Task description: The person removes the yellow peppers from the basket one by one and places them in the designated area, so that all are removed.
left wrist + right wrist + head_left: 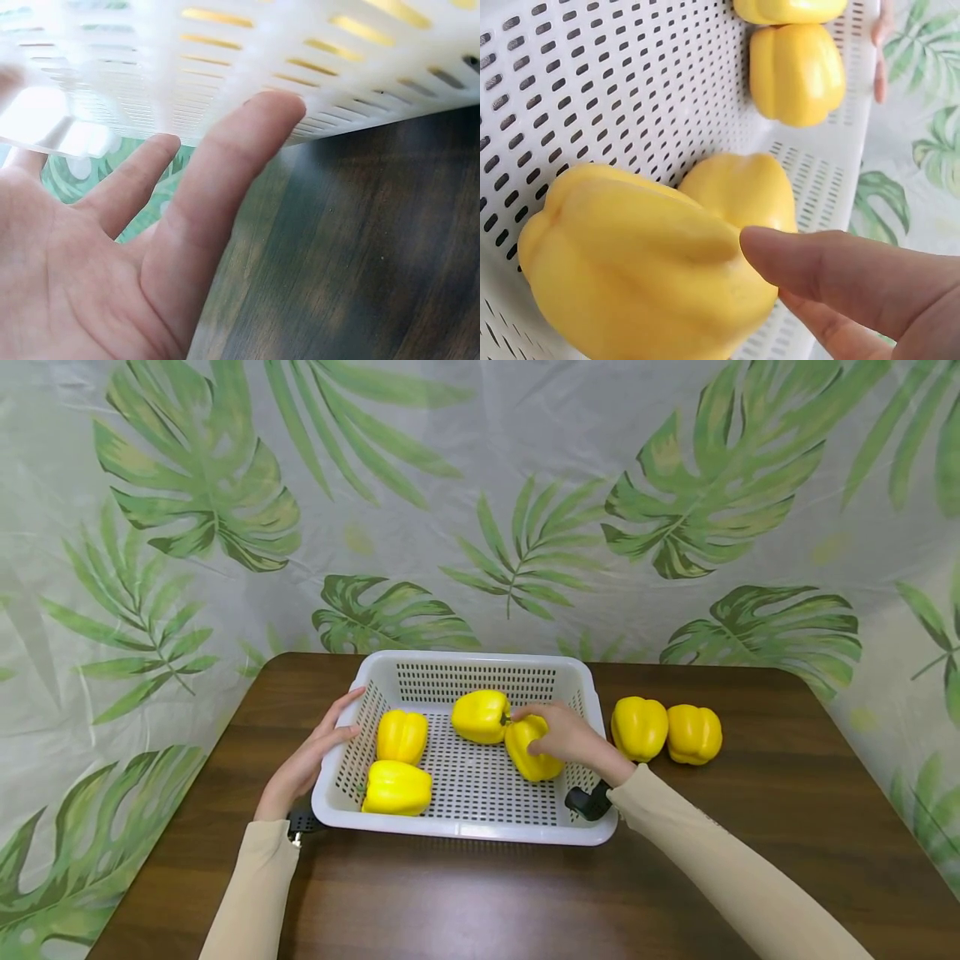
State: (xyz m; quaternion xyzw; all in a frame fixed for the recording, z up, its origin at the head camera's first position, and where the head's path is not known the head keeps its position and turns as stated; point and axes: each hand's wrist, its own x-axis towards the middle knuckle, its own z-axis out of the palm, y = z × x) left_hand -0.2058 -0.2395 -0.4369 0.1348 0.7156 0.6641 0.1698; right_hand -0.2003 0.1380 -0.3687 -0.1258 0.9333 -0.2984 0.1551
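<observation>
In my right grip (pixel 562 733) I have 1 yellow pepper (pixel 534 767), inside the white basket (pixel 450 831), toward the basket's right wall. The grip is clamped on this pepper: my thumb (pixel 810 259) presses its side, and my other fingers curl around it, partly hidden. Most of the pepper's body bulges out past my thumb tip, its lobed end pointing away from my palm. I cannot tell whether its underside touches the basket's floor.

Just beside my fingertips, nearer the basket's back wall, lies the back pepper (pixel 477 717), its stem turned toward my grip. Well apart from that grip, by the basket's left wall, sit 2 more: an upper-left pepper (pixel 402 737) and, nearer the basket's front, a lower-left pepper (pixel 397 789).

My left grip (pixel 307 760) has its fingers spread apart, set against the outside of the basket's left wall. On the brown counter (pixel 465 902), just right of the basket, stand 2 peppers (pixel 639 728) side by side. A leaf-printed cloth (pixel 420 543) hangs behind the basket.
</observation>
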